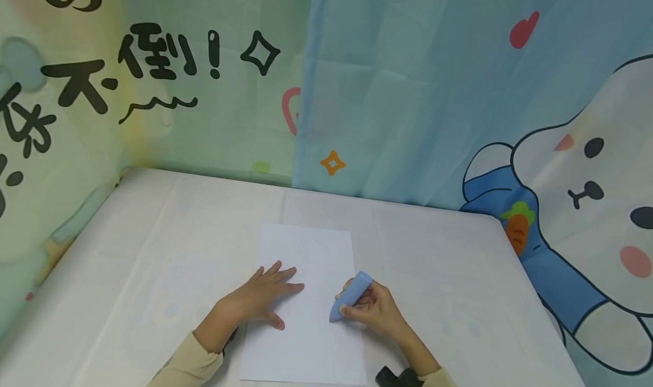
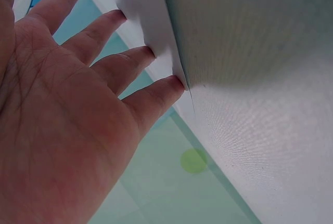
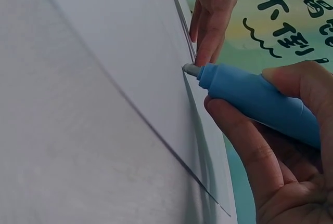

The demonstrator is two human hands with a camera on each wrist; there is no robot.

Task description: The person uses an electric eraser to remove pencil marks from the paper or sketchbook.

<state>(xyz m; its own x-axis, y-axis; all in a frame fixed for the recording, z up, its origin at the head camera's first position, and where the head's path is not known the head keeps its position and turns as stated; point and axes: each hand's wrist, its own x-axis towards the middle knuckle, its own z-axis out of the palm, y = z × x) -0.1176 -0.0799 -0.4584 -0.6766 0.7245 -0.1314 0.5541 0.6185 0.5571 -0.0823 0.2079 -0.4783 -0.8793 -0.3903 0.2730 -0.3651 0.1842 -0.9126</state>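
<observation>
A white sheet of paper lies lengthwise on the table. My left hand rests on its left part with the fingers spread. In the left wrist view the fingertips touch the paper's surface. Over the right side of the sheet, my right hand grips a thick blue marker between thumb and fingers. The right wrist view shows the marker's short grey tip pointing toward the sheet, right at its surface. No mark shows on the paper.
The white-covered table extends around the sheet. Behind it hangs a printed cloth backdrop with dark lettering at left and a cartoon rabbit at right. A black wrist device shows beside the right sleeve.
</observation>
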